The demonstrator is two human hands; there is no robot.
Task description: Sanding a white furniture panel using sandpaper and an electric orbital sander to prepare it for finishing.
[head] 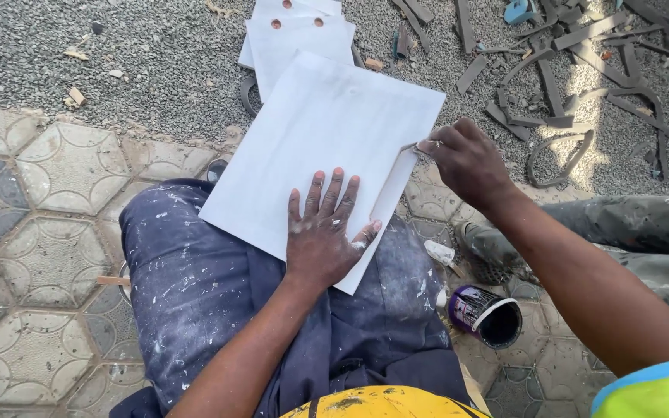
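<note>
Left hand [324, 236] pressed flat, fingers spread, on white square board [327, 147]; right hand [466, 159] pinching thin pale strip [393, 186] at board's right edge.

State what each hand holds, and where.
Left hand presses flat on the white square panel; right hand pinches a thin grey strip by its upper end.

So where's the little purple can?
In the head view, the purple can lies tipped on the patterned paving at lower right, beside the person's blue trouser leg and below the right hand.
</note>
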